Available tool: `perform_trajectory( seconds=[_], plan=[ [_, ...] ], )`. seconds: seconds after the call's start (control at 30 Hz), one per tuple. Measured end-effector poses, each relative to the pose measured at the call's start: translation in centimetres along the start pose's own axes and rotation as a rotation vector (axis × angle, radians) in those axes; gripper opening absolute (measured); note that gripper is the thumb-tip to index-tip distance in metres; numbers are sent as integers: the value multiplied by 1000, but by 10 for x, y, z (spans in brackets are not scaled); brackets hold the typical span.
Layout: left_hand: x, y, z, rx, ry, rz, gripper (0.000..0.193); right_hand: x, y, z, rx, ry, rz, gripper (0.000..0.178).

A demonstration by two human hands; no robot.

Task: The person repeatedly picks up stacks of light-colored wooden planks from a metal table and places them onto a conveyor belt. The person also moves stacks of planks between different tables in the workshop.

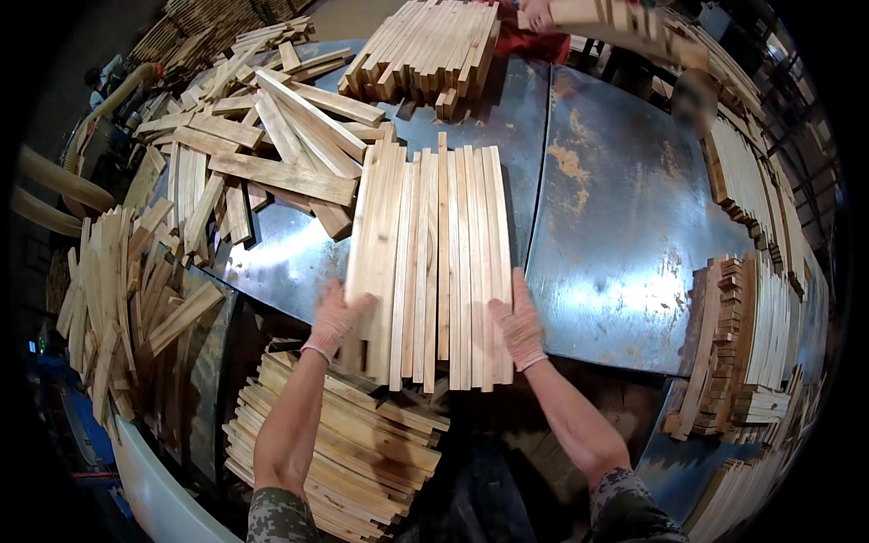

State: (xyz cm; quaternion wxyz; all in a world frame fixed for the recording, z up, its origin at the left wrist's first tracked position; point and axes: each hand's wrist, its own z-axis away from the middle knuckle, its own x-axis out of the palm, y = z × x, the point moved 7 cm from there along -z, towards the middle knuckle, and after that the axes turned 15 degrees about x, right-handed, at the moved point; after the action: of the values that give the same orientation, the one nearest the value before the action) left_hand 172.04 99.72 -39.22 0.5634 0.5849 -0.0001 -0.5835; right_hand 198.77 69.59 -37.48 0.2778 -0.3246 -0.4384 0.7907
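A row of long, pale wooden slats (444, 262) lies side by side over the near edge of the metal table, their near ends sticking out past it unevenly. My left hand (337, 319), in a thin pinkish glove, grips the row's left side with the thumb on top. On the opposite side my right hand (519, 324), gloved alike, grips the outermost slats, its thumb also over the top. The fingers beneath are hidden. One slat in the middle reaches farther back than its neighbours. The leftmost near ends look blurred.
A jumble of loose boards (281, 176) covers the table's left part. Behind stands a neat slat stack (421, 50). More stacks (760, 335) line the right. Below my left arm lies another stack (335, 452). At the back right, another person's hand (539, 14) is near blurred boards.
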Motion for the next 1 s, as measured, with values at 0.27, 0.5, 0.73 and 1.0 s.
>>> perform_trajectory(
  seconds=[0.27, 0.5, 0.73, 1.0],
  plan=[
    [30, 65, 46, -72, -22, 869, 74, -11, -6, 26, 202, -244, -587, 83],
    [8, 107, 139, -65, -23, 1220, 90, -32, 0, 104, 538, -372, -593, 73],
    [7, 109, 255, -28, -23, 1066, 103, -49, 10, 197, 510, -439, -518, 67],
    [-31, 93, 446, 58, 259, 1079, 101, -17, -34, 311, 376, -629, -391, 72]
  ],
)
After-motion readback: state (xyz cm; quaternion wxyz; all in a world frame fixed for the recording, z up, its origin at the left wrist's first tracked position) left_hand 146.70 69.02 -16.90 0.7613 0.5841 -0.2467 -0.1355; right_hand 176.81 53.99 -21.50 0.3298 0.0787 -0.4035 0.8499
